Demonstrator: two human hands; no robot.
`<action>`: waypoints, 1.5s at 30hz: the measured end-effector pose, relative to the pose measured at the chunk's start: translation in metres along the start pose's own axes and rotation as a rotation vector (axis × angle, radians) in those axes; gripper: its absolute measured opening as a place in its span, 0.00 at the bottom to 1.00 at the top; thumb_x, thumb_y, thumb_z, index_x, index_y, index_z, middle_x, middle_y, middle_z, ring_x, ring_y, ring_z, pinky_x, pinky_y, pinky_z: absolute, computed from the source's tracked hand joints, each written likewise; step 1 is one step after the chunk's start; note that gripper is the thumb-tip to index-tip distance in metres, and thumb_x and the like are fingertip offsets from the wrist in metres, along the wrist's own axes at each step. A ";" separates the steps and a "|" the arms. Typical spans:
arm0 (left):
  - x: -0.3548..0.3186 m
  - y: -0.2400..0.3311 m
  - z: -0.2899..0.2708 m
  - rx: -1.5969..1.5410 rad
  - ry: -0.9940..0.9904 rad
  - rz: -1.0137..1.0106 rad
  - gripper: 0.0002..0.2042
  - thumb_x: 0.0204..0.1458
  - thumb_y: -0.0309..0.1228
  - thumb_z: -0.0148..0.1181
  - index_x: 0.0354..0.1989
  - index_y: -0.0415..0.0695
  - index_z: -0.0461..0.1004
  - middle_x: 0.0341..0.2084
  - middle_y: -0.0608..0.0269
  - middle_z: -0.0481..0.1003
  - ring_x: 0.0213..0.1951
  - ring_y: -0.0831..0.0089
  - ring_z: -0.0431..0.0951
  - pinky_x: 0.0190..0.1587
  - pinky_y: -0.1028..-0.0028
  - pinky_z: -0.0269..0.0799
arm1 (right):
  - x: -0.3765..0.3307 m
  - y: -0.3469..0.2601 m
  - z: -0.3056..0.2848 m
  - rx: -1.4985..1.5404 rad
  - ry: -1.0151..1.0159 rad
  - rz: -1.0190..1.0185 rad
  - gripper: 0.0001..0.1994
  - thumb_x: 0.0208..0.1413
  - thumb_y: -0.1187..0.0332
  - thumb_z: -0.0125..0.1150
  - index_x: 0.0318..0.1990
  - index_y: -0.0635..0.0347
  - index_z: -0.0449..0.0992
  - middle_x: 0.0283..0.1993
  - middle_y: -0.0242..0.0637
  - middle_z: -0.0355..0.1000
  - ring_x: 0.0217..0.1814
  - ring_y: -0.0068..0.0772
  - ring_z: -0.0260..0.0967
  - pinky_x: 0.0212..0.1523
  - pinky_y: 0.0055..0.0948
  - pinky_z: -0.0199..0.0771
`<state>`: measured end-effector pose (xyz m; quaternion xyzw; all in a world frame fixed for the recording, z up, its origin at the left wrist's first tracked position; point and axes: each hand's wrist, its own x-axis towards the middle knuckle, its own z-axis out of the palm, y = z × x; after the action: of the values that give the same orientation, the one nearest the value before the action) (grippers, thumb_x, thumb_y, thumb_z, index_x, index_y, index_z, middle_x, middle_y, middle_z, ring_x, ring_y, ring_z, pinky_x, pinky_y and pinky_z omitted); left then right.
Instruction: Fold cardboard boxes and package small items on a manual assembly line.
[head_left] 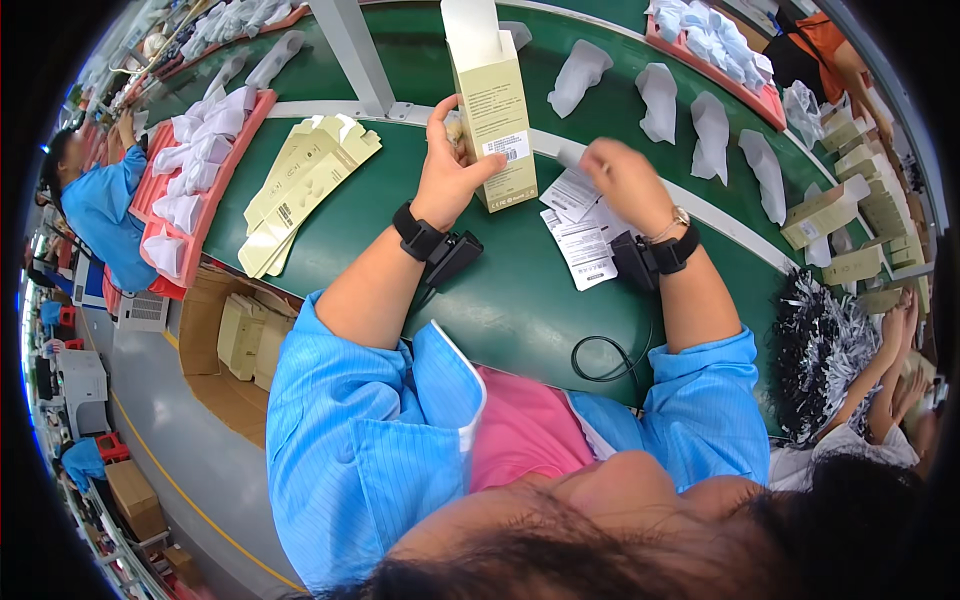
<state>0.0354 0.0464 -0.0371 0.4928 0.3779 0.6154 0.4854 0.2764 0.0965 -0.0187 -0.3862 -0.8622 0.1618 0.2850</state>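
My left hand (452, 165) is wrapped around a pale yellow-green carton (497, 110), held upright with its top flap raised. The thumb presses its printed front, beside a white barcode label. Over the leaflets, my right hand (628, 185) is closed with curled, slightly blurred fingers. A small pale grey shape shows at its fingertips; I cannot make out what it is. Printed white leaflets (583, 247) lie fanned on the green table just below that hand. Left of the carton, flattened pale yellow-green cartons (305, 190) rest in a stack.
Several white-wrapped items (657, 103) lie along the green belt (620, 92) behind a pale rail. Red trays (232, 180) hold more. A cardboard box (205, 340) stands at lower left. Cartons (870, 200), a tinsel pom-pom (822, 350) and another person's hands (900, 330) are at right.
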 end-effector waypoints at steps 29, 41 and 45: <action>0.004 0.025 -0.017 1.050 0.021 0.564 0.35 0.39 0.34 0.70 0.58 0.42 0.61 0.51 0.49 0.69 0.53 0.50 0.68 0.55 0.61 0.62 | -0.001 -0.030 -0.043 -0.037 0.561 -0.306 0.07 0.49 0.69 0.62 0.30 0.62 0.72 0.48 0.39 0.68 0.53 0.43 0.60 0.56 0.38 0.56; 0.027 -0.011 -0.151 1.608 0.367 -0.222 0.35 0.38 0.44 0.69 0.58 0.54 0.62 0.47 0.58 0.73 0.55 0.55 0.66 0.61 0.41 0.43 | 0.006 0.069 -0.066 -0.386 0.750 -0.077 0.08 0.46 0.73 0.61 0.35 0.61 0.72 0.46 0.40 0.69 0.52 0.47 0.61 0.53 0.41 0.60; 0.035 -0.009 -0.160 1.530 0.297 -0.209 0.35 0.36 0.41 0.71 0.57 0.56 0.64 0.50 0.62 0.72 0.55 0.58 0.67 0.59 0.41 0.46 | 0.010 0.056 -0.071 -0.355 0.835 -0.102 0.10 0.45 0.74 0.61 0.38 0.59 0.72 0.45 0.41 0.69 0.52 0.48 0.61 0.54 0.41 0.59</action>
<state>-0.1202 0.0846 -0.0736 0.5646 0.8019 0.1949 0.0111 0.3471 0.1445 0.0122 -0.4185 -0.7058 -0.1723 0.5451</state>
